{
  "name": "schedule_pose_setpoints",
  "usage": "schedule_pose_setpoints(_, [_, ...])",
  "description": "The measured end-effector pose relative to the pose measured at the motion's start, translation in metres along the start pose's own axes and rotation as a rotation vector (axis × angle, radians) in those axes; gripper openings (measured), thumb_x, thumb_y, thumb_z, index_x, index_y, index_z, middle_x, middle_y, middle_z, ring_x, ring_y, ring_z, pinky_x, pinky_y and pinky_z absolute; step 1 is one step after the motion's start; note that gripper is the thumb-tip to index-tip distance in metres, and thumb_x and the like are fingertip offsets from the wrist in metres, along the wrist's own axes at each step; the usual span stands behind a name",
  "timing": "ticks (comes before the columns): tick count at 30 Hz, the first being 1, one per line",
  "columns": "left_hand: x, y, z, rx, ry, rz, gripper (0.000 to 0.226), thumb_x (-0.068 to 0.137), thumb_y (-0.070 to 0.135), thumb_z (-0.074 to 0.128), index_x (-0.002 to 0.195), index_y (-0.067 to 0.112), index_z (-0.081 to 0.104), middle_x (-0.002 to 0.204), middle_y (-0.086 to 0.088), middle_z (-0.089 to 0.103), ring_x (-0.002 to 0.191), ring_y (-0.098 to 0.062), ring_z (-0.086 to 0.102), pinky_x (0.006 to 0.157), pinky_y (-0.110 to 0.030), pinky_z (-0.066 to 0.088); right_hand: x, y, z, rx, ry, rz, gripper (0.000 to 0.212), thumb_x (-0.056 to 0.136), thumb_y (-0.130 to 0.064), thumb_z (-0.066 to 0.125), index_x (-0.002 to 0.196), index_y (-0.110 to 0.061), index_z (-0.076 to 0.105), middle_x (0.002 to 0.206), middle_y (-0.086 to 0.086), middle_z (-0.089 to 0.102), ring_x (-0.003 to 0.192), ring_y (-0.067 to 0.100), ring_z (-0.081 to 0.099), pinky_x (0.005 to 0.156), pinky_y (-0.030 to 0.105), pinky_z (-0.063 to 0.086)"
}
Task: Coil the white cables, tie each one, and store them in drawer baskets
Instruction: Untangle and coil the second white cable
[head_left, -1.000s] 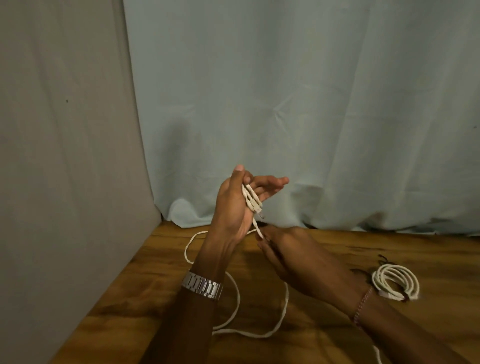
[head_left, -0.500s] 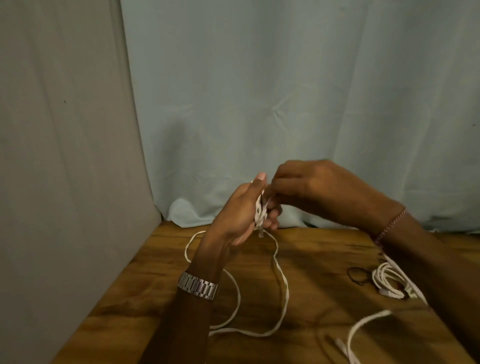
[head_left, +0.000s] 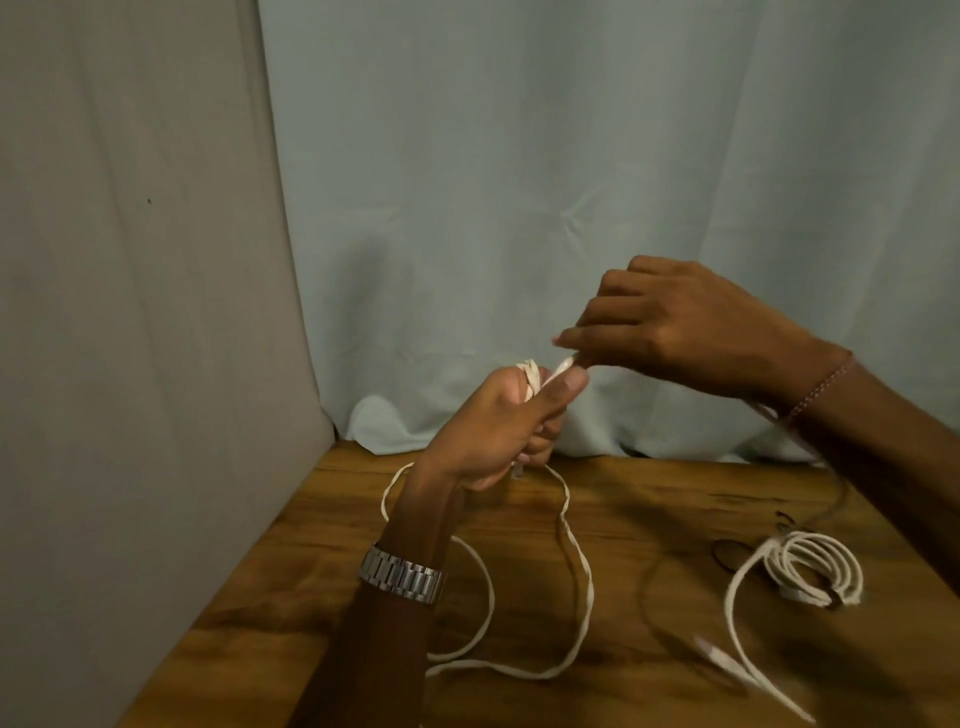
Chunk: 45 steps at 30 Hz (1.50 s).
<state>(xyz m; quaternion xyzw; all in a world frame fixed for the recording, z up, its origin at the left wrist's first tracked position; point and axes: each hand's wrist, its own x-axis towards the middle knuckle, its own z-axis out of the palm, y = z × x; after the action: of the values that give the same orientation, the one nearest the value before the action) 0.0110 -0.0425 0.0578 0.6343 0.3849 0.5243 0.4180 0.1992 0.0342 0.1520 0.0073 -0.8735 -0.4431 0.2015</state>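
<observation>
Hands at work above a wooden counter (head_left: 649, 519), seen from the head camera. Left hand (head_left: 498, 431), raised over the counter's far edge, is closed around several turns of a white cable (head_left: 576, 561); the wound loops show at the top of the fist, between thumb and forefinger. A metal watch (head_left: 404, 574) sits on the left wrist. Right hand (head_left: 670, 327), higher and to the right, pinches the same cable between thumb and fingertips just beside the left thumb, so the strand runs a short way from one hand to the other. A thin bracelet (head_left: 826, 384) circles the right wrist.

Below the left hand, the unwound remainder of the cable hangs down to the counter and lies there in a long open loop that passes behind the left forearm and back toward the near edge. Whether its free end is in view cannot be told.

On the counter to the right lies a coiled cable (head_left: 810, 571), its white turns bound by a dark tie; one strand leaves the coil and curves toward the near edge, where a blurred plug end shows. A dark thin loop (head_left: 727, 553) lies just left of the coil.

Pale blue cloth (head_left: 571, 156) hangs behind the counter, and a grey cloth panel (head_left: 130, 312) closes off the left side.
</observation>
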Motion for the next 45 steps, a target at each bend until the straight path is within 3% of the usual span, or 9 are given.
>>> schedule_pose_setpoints(10, [-0.004, 0.008, 0.015, -0.306, -0.162, -0.026, 0.042, 0.107, 0.039, 0.033, 0.072, 0.017, 0.039, 0.05, 0.005, 0.028, 0.041, -0.007, 0.02, 0.043, -0.024, 0.018, -0.006, -0.016, 0.04, 0.154, 0.056, 0.44, 0.042, 0.103, -0.027, 0.036, 0.137, -0.029, 0.061, 0.095, 0.002, 0.074, 0.079, 0.025, 0.064, 0.073, 0.041, 0.048])
schedule_pose_setpoints(15, [-0.002, 0.012, 0.018, -0.525, -0.224, -0.013, 0.042, 0.097, 0.044, 0.036, 0.065, 0.019, 0.044, 0.044, 0.007, 0.03, 0.035, -0.004, 0.016, 0.041, -0.017, 0.016, -0.012, -0.067, 0.069, 0.521, 0.053, 0.426, 0.036, 0.107, -0.026, 0.046, 0.143, -0.029, 0.049, 0.127, -0.008, 0.065, 0.113, 0.009, 0.063, 0.102, 0.03, 0.049])
schedule_pose_setpoints(20, [0.0, 0.009, 0.014, -0.639, -0.175, 0.053, 0.045, 0.101, 0.043, 0.032, 0.064, 0.019, 0.042, 0.043, 0.007, 0.029, 0.033, -0.004, 0.018, 0.038, -0.018, 0.017, -0.02, -0.104, 0.087, 0.52, 0.041, 0.382, 0.035, 0.106, -0.025, 0.039, 0.133, -0.01, 0.055, 0.127, -0.004, 0.063, 0.11, 0.008, 0.062, 0.098, 0.021, 0.05])
schedule_pose_setpoints(25, [0.003, 0.011, 0.021, -0.654, 0.034, 0.105, 0.045, 0.104, 0.037, 0.028, 0.065, 0.017, 0.035, 0.045, -0.002, 0.036, 0.034, -0.013, 0.036, 0.043, -0.021, 0.039, -0.016, -0.122, 0.071, 0.691, -0.096, 0.551, 0.02, 0.108, -0.026, 0.041, 0.099, -0.017, 0.056, 0.084, -0.003, 0.058, 0.071, 0.015, 0.056, 0.067, 0.028, 0.042])
schedule_pose_setpoints(29, [0.007, 0.012, 0.012, -0.675, 0.176, 0.224, 0.042, 0.107, 0.033, 0.023, 0.069, 0.016, 0.03, 0.057, -0.017, 0.056, 0.064, -0.035, 0.068, 0.069, -0.042, 0.061, -0.024, -0.146, 0.064, 0.76, -0.231, 0.643, 0.023, 0.105, -0.024, 0.047, 0.127, -0.022, 0.046, 0.109, 0.001, 0.065, 0.089, 0.02, 0.063, 0.079, 0.032, 0.05])
schedule_pose_setpoints(31, [0.011, 0.009, 0.008, -0.686, 0.204, 0.214, 0.044, 0.108, 0.034, 0.022, 0.069, 0.015, 0.032, 0.062, -0.022, 0.061, 0.08, -0.043, 0.072, 0.083, -0.052, 0.06, -0.028, -0.151, 0.056, 0.705, -0.248, 0.655, 0.026, 0.1, -0.021, 0.052, 0.125, -0.027, 0.046, 0.108, 0.002, 0.067, 0.091, 0.022, 0.066, 0.077, 0.041, 0.054])
schedule_pose_setpoints(35, [0.018, -0.006, 0.009, -0.563, 0.283, 0.155, 0.046, 0.11, 0.033, 0.021, 0.071, 0.013, 0.035, 0.069, -0.027, 0.066, 0.093, -0.049, 0.07, 0.092, -0.055, 0.056, -0.022, -0.142, 0.028, 0.326, -0.171, 0.595, 0.01, 0.093, -0.026, 0.069, 0.1, -0.026, 0.063, 0.082, -0.005, 0.064, 0.059, 0.015, 0.06, 0.048, 0.03, 0.047])
schedule_pose_setpoints(42, [0.017, -0.011, 0.01, -0.302, 0.355, 0.067, 0.044, 0.11, 0.034, 0.028, 0.075, 0.011, 0.042, 0.061, -0.008, 0.063, 0.065, -0.021, 0.065, 0.063, -0.028, 0.054, -0.012, -0.098, -0.012, 0.29, 0.047, 0.495, 0.02, 0.084, -0.019, 0.069, 0.103, -0.013, 0.074, 0.089, 0.01, 0.069, 0.071, 0.027, 0.066, 0.051, 0.031, 0.049])
schedule_pose_setpoints(45, [0.014, -0.015, 0.007, -0.115, 0.276, -0.005, 0.056, 0.103, 0.051, 0.04, 0.088, 0.0, 0.056, 0.081, -0.026, 0.062, 0.087, -0.042, 0.064, 0.091, -0.051, 0.055, -0.008, -0.077, -0.018, 0.273, 0.019, 0.389, 0.028, 0.083, -0.012, 0.063, 0.109, -0.01, 0.072, 0.095, 0.013, 0.067, 0.077, 0.028, 0.065, 0.053, 0.038, 0.054])
